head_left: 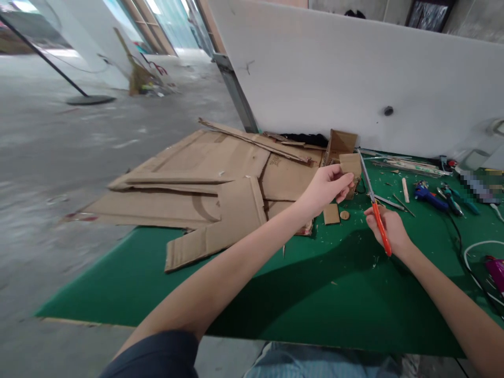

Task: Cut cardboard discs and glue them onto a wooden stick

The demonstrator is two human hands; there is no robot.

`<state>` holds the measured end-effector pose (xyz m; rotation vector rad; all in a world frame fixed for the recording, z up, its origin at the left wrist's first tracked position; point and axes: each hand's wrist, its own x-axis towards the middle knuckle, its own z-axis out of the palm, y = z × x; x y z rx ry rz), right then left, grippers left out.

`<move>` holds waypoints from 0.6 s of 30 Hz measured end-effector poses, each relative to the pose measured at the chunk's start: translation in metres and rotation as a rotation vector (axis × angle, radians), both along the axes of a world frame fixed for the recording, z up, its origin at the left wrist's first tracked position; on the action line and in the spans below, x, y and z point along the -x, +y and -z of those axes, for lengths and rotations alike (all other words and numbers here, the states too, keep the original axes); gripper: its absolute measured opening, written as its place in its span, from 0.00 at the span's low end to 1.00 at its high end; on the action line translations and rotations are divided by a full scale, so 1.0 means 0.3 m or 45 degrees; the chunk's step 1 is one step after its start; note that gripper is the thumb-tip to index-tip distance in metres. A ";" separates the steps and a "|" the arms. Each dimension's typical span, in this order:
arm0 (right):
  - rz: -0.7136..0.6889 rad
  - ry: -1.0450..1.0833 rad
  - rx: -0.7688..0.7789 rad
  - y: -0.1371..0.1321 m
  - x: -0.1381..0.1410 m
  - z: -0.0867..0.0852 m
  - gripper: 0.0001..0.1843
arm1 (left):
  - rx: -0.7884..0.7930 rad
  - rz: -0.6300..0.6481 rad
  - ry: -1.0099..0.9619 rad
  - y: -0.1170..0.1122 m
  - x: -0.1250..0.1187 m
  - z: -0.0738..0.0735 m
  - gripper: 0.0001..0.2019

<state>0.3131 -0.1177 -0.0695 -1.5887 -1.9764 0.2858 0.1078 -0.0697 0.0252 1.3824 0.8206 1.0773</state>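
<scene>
My left hand (329, 189) is closed on a small piece of cardboard (350, 164), pinched between thumb and fingers above the green tabletop. Red-handled scissors (380, 229) are in my right hand (388, 230), their blades pointing up and away, close to the right edge of that piece. On the table below lie a small cardboard square (331, 214) and a little round cardboard disc (345, 215). A bent cardboard piece (342, 143) stands behind my left hand.
Large flattened cardboard sheets (192, 157) cover the table's left side, with an L-shaped cardboard piece (236, 210) on top. To the right are a blue glue gun (431, 197), pliers (451, 199), thin sticks (413, 167) and cables. A white board (354, 73) rises behind the table (315, 299).
</scene>
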 end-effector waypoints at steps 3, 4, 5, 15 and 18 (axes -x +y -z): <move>0.027 0.029 0.068 -0.010 0.012 -0.007 0.26 | -0.002 0.017 -0.007 0.004 0.007 0.001 0.12; 0.029 0.042 0.079 -0.012 0.015 -0.010 0.27 | -0.002 0.021 -0.009 0.005 0.009 0.002 0.13; 0.024 0.055 0.086 -0.013 0.017 -0.013 0.28 | -0.005 0.024 -0.005 0.007 0.011 0.004 0.13; -0.061 0.091 0.192 -0.015 0.015 -0.032 0.30 | -0.054 0.130 0.191 0.020 0.024 0.004 0.13; -0.063 0.071 0.212 -0.015 0.017 -0.037 0.29 | -0.081 0.141 0.261 0.021 0.033 -0.007 0.13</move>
